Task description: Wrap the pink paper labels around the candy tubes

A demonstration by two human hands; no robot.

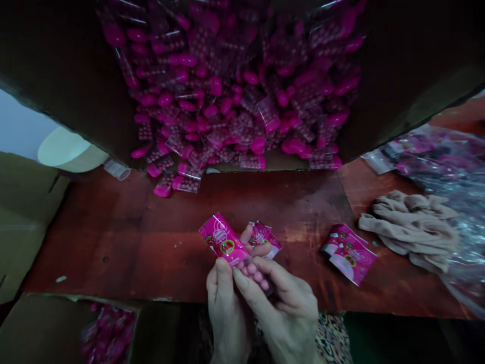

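Note:
A small clear container of pink candy balls [255,275] is gripped in my right hand [290,306], thumb in front and fingers behind. My left hand [225,308] pinches the lower end of a printed pink sleeve [222,237], which meets the container's upper end. How far the sleeve covers the container is hidden by my fingers. Behind the right fingertips is a second pink sleeve [270,236]; I cannot tell whether it touches them. More flat pink sleeves [350,255] lie in a small stack on the red-brown table [151,237] to the right.
A large open carton [397,91] holds many pink-capped candy containers [215,111], several spilling onto the table. A white bowl [71,151] stands left. Beige gloves [413,227] and clear plastic bags [462,197] lie right. A lower-left box [41,328] contains wrapped pink packs [109,333].

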